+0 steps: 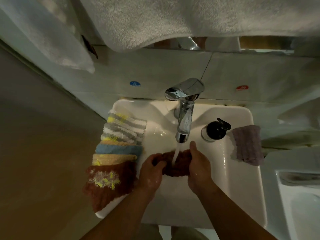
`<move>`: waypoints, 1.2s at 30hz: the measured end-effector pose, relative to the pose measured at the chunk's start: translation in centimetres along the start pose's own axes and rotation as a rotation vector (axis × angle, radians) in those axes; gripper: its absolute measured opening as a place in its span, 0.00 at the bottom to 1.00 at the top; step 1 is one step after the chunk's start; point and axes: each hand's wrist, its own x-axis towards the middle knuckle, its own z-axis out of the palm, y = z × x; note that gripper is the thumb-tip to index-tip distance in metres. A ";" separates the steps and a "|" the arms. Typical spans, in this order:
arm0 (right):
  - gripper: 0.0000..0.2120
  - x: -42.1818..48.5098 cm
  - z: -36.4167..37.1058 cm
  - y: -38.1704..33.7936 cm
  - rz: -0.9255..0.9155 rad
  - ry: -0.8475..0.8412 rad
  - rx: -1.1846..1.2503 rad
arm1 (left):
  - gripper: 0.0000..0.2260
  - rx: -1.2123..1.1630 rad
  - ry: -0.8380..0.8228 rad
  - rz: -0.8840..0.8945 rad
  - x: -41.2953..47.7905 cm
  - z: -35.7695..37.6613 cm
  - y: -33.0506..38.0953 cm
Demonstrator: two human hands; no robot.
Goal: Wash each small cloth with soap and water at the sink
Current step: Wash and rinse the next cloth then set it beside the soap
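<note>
A dark red-brown small cloth (180, 163) is bunched over the white sink (242, 170), under the water running from the chrome tap (184, 108). My left hand (151, 172) grips its left end and my right hand (199, 168) grips its right end. Both hands are wet. Several folded small cloths (121, 135) lie in a row on the sink's left rim, striped grey, yellow, blue and peach, with a brown one (107, 184) nearest me. A soap pump bottle (215, 130) with a black top stands right of the tap.
A purple cloth (247, 144) lies on the sink's right rim. A big white towel (173, 19) hangs above the tap, another at the upper left (52, 32). A second white basin (297, 196) is at the right edge. Blue and red stickers mark the wall tiles.
</note>
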 end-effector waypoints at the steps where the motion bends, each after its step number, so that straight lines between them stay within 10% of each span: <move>1: 0.19 -0.3 0.1 0.0 -0.005 -0.069 -0.003 | 0.05 -0.002 -0.009 -0.018 -0.1 0.3 0.0; 4: 0.05 -0.4 -0.2 0.6 -0.120 -0.244 -0.109 | 0.07 -0.038 -0.001 0.056 -0.6 1.0 0.5; 11: 0.13 -0.6 0.5 1.3 0.088 -0.229 -0.005 | 0.13 -0.064 -0.053 0.233 -2.2 2.2 2.3; 25: 0.11 -1.2 0.3 1.9 -0.561 -0.252 -0.452 | 0.10 -0.164 -0.039 0.207 -1.4 2.0 1.9; 36: 0.17 1.2 1.5 2.3 -0.630 -0.088 -0.801 | 0.11 0.633 0.118 0.403 -0.1 3.2 2.5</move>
